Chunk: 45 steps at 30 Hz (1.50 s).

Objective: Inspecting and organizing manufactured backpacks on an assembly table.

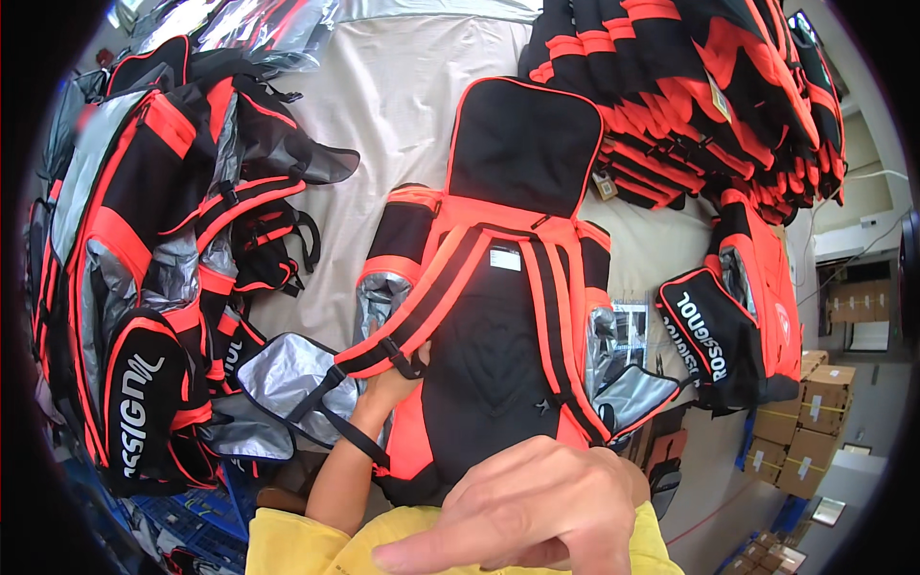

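A black and neon-orange backpack (479,355) lies in front of me with its back panel and shoulder straps facing up and its black top flap (525,144) folded out away from me. My left hand (388,388) is at the left shoulder strap (422,311), near its buckle; the fingers are closed around the strap and partly hidden by it. Close to the camera, my right hand (537,498) hangs over the lower end of the backpack, one finger stretched to the left, with nothing visible in it. Silver-lined side flaps (292,379) spread out on both sides.
Similar backpacks are heaped at the left (125,240). A tall stack of them (671,86) stands at the far right, and another backpack (738,307) sits nearer. Pale cloth (383,105) covers the table. Cardboard boxes (810,422) are piled on the floor to the right.
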### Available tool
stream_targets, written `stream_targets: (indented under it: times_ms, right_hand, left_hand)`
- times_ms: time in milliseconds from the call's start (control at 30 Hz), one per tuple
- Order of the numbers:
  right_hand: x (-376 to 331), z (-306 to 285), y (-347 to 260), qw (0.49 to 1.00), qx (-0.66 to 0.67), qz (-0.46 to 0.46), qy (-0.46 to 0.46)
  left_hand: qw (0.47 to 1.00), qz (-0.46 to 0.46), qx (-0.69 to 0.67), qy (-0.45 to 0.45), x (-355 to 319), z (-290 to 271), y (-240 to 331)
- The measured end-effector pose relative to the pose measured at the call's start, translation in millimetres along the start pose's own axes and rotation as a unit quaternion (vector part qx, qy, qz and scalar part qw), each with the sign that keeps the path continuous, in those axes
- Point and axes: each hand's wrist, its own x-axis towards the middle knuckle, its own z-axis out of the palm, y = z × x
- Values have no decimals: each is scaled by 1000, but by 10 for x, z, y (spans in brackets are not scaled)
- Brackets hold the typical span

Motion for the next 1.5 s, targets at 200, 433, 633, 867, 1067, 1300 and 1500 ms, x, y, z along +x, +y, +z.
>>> stream_targets:
  times_ms: [200, 433, 633, 867, 1067, 1300, 1500]
  right_hand:
    - [489, -124, -385, 988, 20, 156, 8]
    - [298, -564, -406, 977, -17, 211, -37]
    - [-644, -1863, 466, 602, -747, 283, 8]
    - [-1940, -2448, 1234, 541, -755, 365, -66]
    - [-1236, -2577, 1143, 566, -722, 394, -54]
    - [-579, -3980, 1783, 436, -758, 474, 103]
    - [-241, -3587, 2293, 480, -750, 454, -4]
  left_hand:
    - [984, -119, -99, -86, -103, -84, 10]
    - [979, -116, 165, -41, -386, -702, -138]
    - [888, -38, 355, 289, -589, -1962, -635]
    - [995, -30, 14, 92, 1297, -1489, 27]
    - [980, -36, 193, -22, 1340, 837, -792]
    - [979, -2, 201, 37, 1346, 1316, -811]
    - [985, -23, 173, 17, 1382, 1135, -636]
